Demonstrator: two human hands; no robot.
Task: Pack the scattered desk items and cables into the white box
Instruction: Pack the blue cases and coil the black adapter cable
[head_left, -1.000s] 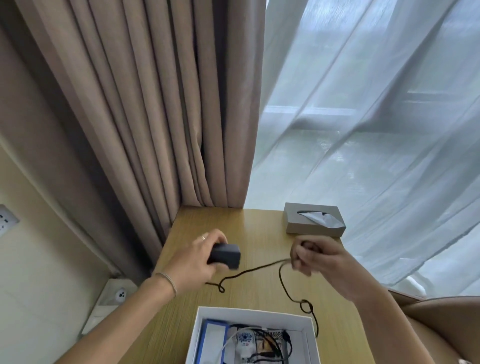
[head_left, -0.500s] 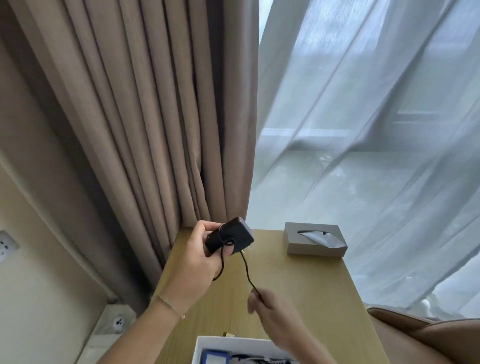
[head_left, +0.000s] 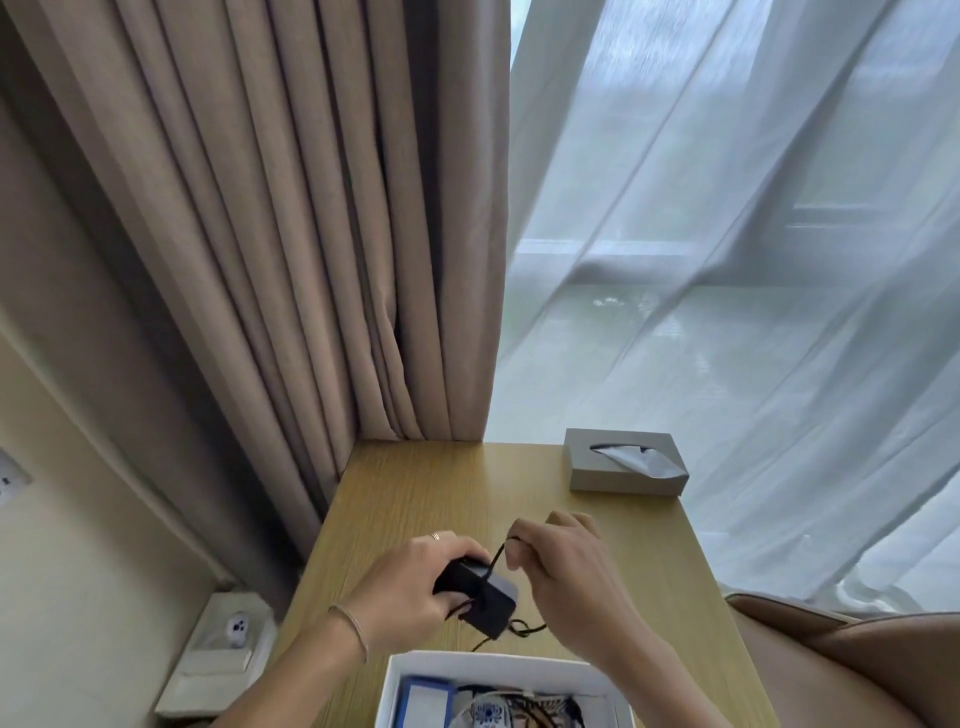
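1. Left hand (head_left: 415, 582): fingers wrapped around black adapter (head_left: 480, 597), held above desk (head_left: 441, 499).
2. Right hand (head_left: 566, 566): fingers pinching adapter's black cable (head_left: 497, 558).
3. White box (head_left: 498, 667): near desk edge, directly below adapter, already holding items.

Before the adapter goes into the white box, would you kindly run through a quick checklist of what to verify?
1. Left hand holds the black adapter: ok.
2. Right hand pinches the black cord: ok.
3. Cord fully wound: not ok; loose loops trail on the desk.
4. White box open below the hands: ok.
5. Room left in the box: cannot tell; it is cut off by the frame.
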